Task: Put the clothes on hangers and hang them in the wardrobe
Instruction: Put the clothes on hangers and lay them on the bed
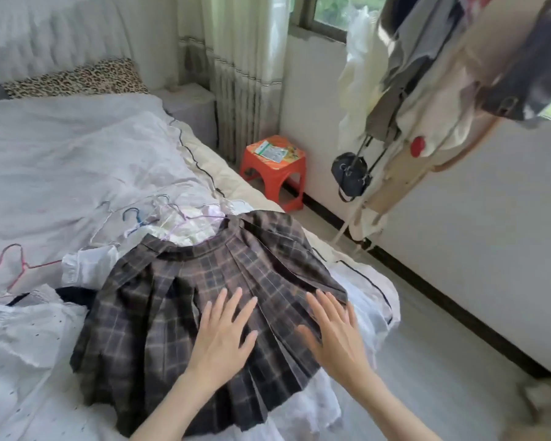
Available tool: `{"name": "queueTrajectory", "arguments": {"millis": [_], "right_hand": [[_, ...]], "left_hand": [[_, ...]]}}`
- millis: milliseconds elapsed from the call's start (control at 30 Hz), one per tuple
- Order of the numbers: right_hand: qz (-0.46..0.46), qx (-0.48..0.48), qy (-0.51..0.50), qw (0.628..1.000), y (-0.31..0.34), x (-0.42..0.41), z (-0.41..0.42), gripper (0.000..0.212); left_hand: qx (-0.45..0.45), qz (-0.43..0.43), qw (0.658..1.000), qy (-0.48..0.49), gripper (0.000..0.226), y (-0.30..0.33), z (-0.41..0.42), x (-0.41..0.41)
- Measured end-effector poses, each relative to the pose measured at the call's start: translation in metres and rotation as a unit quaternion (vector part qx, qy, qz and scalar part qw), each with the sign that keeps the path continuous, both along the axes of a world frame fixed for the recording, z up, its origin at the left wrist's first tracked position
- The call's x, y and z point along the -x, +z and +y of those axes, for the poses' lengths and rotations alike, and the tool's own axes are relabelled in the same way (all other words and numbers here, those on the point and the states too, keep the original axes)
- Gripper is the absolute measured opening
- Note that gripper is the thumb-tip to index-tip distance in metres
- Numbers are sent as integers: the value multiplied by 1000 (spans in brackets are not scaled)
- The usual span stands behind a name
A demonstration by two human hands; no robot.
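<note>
- Bedroom scene: a bed point(61, 160) under pale rumpled sheets fills the left side, with grey floor and a white wall to the right.
- A dark plaid pleated skirt point(178, 297) lies spread flat near the bed's foot, waistband toward the pillows, hem toward the person.
- Both hands rest flat on the skirt's lower half, fingers straight and fanned, gripping nothing: the left hand point(223, 337) near the middle pleats, the right hand point(334, 332) near the skirt's right edge.
- Just past the waistband, a cluster of wire hangers point(159, 218) lies on light clothes; a pink hanger point(19, 265) sits apart at the left.
- White clothes point(19, 332) are piled left of the skirt.
- A red stool point(275, 171) stands by the curtain point(236, 74).
- A coat rack point(427, 122) at right carries clothes and a small black bag point(350, 176).
</note>
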State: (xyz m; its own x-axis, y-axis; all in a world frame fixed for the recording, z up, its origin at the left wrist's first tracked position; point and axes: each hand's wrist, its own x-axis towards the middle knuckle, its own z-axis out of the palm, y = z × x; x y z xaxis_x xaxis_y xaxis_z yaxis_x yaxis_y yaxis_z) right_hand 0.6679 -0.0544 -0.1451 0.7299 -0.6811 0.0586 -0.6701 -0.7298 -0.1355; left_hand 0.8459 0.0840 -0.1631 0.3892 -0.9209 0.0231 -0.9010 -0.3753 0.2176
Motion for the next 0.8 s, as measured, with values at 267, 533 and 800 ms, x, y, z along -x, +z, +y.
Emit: {"name": "queueTrajectory", "arguments": {"millis": [267, 533, 800], "right_hand": [[-88, 32, -268, 959, 33, 190, 68, 62], [-138, 66, -523, 838, 40, 365, 141, 64], [-118, 82, -649, 747, 56, 537, 172, 73]], "left_hand": [[22, 43, 977, -208, 56, 16, -27, 142], [91, 75, 892, -436, 55, 44, -66, 321], [89, 40, 788, -608, 55, 65, -102, 530]]}}
